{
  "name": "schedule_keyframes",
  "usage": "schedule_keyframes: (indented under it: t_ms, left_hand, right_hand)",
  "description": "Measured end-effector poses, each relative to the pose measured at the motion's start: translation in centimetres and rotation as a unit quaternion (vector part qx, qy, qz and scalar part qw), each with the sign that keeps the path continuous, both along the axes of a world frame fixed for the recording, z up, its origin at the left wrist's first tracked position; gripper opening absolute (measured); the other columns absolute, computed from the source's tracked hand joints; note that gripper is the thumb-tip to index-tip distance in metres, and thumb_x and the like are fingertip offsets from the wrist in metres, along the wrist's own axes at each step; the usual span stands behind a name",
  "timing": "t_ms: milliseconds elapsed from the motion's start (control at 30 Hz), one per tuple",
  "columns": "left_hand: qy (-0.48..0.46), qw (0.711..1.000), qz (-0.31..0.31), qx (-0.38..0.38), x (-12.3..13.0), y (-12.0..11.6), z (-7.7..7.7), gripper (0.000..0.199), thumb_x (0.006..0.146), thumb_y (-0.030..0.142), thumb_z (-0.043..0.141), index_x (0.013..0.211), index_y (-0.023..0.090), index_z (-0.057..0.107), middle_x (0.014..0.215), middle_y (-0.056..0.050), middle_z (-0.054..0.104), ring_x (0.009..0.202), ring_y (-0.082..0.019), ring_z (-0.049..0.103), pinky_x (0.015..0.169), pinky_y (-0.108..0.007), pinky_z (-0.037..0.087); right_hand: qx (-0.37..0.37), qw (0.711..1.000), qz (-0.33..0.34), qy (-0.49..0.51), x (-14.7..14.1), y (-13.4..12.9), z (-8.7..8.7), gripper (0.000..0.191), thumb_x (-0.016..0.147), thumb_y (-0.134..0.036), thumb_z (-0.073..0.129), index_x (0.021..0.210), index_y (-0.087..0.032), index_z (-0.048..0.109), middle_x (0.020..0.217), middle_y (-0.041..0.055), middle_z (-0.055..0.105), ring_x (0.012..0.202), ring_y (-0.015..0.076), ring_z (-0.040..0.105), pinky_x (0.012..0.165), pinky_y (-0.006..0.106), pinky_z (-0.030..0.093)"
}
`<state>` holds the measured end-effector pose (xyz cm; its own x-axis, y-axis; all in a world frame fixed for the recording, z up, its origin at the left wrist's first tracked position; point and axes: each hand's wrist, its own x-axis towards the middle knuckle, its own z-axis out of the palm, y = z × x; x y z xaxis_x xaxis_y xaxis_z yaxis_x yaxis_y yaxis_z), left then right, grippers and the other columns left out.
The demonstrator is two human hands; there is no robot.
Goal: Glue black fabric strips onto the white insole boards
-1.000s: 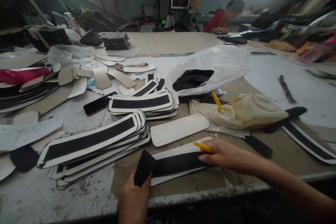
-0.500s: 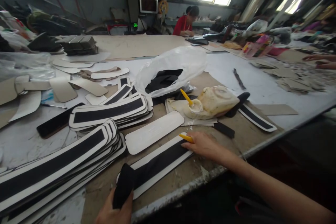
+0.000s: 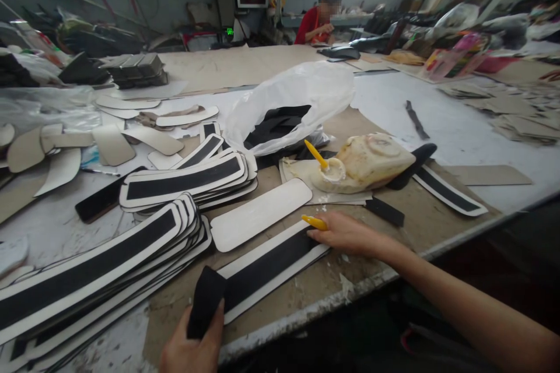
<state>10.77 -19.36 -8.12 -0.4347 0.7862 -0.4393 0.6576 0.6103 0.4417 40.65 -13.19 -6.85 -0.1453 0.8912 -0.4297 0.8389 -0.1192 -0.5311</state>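
Black strip (image 3: pixel 262 268) is laid along a white board piece (image 3: pixel 280 271) at the near table (image 3: pixel 459 140) edge. Its loose left end is pinched in the closed left hand (image 3: pixel 192 349). Its right end is pressed flat by the right hand (image 3: pixel 345 234), fingers curled around a yellow tool (image 3: pixel 314 222).

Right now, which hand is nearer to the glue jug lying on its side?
Right. The right hand rests just in front of the glue jug; the left hand is far off, holding the black strip's near end.
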Motion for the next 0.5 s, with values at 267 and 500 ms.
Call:
schedule_keyframes:
  t_ms: [267, 500]
  left_hand:
    - [-0.012, 0.999, 0.039, -0.021, 0.72, 0.13, 0.75, 0.040, 0.066, 0.062, 0.049, 0.080, 0.026, 0.057, 0.063, -0.006, 0.053, 0.073, -0.032, 0.053, 0.068, -0.039, 0.039]
    - [-0.003, 0.999, -0.003, -0.050, 0.02, 0.12, 0.39, 0.049, 0.067, 0.064, 0.045, 0.090, 0.023, 0.059, 0.064, -0.008, 0.059, 0.072, -0.033, 0.058, 0.067, -0.039, 0.043]
  right_hand:
    - [-0.018, 0.999, 0.006, 0.037, 0.66, 0.55, -0.69, 0.020, 0.073, -0.034, 0.047, 0.060, -0.018, 0.045, 0.056, -0.0041, 0.042, 0.054, 0.0105, 0.039, 0.051, 0.022, 0.028]
    - [-0.033, 0.999, -0.007, 0.035, 0.62, 0.83, -0.61, 0.022, 0.071, -0.035, 0.050, 0.059, -0.017, 0.046, 0.055, -0.0040, 0.043, 0.053, 0.0102, 0.039, 0.050, 0.022, 0.028]
